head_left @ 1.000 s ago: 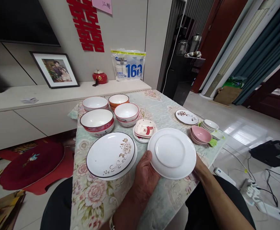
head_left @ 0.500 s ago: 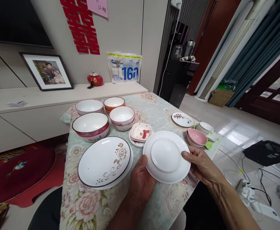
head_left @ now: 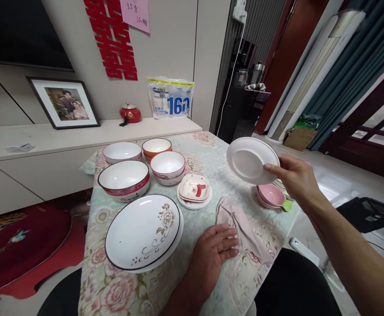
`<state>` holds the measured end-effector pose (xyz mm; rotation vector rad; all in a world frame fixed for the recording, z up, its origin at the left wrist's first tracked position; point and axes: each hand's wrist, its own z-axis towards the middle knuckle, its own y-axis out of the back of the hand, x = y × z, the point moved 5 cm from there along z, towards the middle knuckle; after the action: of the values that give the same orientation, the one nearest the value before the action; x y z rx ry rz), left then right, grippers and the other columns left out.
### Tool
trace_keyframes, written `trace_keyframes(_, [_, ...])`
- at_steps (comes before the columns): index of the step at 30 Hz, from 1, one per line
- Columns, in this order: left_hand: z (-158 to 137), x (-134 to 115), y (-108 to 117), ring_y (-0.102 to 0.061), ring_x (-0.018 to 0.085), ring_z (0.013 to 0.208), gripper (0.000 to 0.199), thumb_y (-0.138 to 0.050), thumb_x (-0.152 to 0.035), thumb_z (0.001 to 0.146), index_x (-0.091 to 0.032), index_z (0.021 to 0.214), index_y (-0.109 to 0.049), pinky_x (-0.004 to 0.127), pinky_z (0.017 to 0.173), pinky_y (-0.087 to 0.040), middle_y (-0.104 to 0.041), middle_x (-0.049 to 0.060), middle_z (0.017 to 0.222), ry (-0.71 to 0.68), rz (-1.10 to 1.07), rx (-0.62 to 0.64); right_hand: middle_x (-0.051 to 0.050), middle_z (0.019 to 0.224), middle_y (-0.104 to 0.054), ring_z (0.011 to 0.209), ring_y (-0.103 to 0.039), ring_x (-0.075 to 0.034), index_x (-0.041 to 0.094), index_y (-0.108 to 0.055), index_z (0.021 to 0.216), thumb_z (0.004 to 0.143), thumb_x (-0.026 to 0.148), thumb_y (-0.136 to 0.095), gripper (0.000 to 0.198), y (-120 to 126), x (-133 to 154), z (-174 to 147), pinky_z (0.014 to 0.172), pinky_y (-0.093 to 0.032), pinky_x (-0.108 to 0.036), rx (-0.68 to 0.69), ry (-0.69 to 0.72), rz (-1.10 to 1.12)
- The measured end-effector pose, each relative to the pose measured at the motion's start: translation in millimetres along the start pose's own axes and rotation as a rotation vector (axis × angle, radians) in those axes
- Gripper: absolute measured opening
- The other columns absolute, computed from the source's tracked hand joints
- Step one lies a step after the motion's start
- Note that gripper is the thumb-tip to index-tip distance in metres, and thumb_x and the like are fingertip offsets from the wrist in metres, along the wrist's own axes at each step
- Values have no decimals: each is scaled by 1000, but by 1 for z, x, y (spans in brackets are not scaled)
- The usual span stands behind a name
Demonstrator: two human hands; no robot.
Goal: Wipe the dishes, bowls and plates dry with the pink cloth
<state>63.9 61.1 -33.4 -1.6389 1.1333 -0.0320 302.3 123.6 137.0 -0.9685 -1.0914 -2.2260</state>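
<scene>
My right hand (head_left: 292,175) grips a white plate (head_left: 249,160) by its right rim, thumb on the pale underside, and holds it tilted above the far right part of the table. My left hand (head_left: 213,252) holds nothing; its fingers are stretched out beside a crumpled pink cloth (head_left: 240,226). To the left lies a large white plate with a brown flower pattern (head_left: 139,232), stacked on another white plate. Small square dishes with a red figure (head_left: 194,188) rest on a white plate behind the cloth. Pink bowls (head_left: 271,195) stand below the held plate.
Several bowls stand at the back left, among them a large red-sided bowl (head_left: 124,177), an orange bowl (head_left: 157,145) and a red-rimmed bowl (head_left: 168,164). Behind the table, a cabinet carries a picture frame (head_left: 65,103), a red pot (head_left: 130,114) and a plastic bag (head_left: 171,98).
My right hand has carried the white plate up and away to the right. My left hand has let go of it, and the pink cloth now shows on the table.
</scene>
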Motion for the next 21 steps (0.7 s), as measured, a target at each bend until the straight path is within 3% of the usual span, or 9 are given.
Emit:
trace_keyframes(3, [-2, 2, -3, -72, 24, 83, 23, -79, -20, 73, -12, 93, -71, 36, 79, -50, -77, 16, 100, 12, 74, 10, -2, 68, -65, 68, -59, -19, 18, -72, 82, 87, 40, -67, 23, -8, 13, 28, 62, -35, -30, -46, 163, -538])
trace_keyframes(7, [0, 5, -1, -72, 24, 81, 23, -77, -19, 71, -12, 92, -71, 37, 79, -50, -77, 15, 97, 7, 86, 20, -14, 91, -76, 86, -68, -28, 17, -71, 106, 99, 33, -52, 25, -41, 2, 46, 68, -36, -32, 149, 141, -1091])
trace_keyframes(13, [3, 7, 2, -72, 24, 81, 23, -76, -20, 71, -13, 93, -71, 36, 77, -50, -77, 15, 98, -1, 76, 26, -19, 103, -76, 94, -71, -30, 14, -69, 111, 100, 27, -49, 26, -76, -34, 48, 71, -39, -33, 349, 122, -1188])
trace_keyframes(21, [3, 7, 1, -71, 22, 76, 26, -79, -21, 65, -13, 88, -71, 34, 72, -50, -77, 14, 92, 10, 74, -13, -23, 107, -74, 100, -70, -31, 10, -67, 115, 101, 20, -47, 27, -86, -57, 43, 75, -44, -34, 440, 69, -1212])
